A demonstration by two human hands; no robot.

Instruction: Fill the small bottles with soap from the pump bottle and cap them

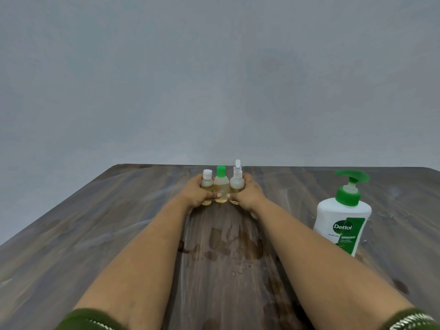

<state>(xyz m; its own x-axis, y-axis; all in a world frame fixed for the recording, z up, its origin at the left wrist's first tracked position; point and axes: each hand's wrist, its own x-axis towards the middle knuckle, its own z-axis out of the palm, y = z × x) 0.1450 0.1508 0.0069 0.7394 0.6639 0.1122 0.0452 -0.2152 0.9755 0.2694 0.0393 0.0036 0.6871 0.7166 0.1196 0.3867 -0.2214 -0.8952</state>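
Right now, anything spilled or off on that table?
Yes. Wet smears darken the table between the forearms, around, and droplets lie beside the pump bottle. The three small bottles stand upright, capped, bunched between the left hand and right hand.

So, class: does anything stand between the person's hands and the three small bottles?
Nothing visible does. The left hand and right hand already grip the three small bottles from either side on the table.
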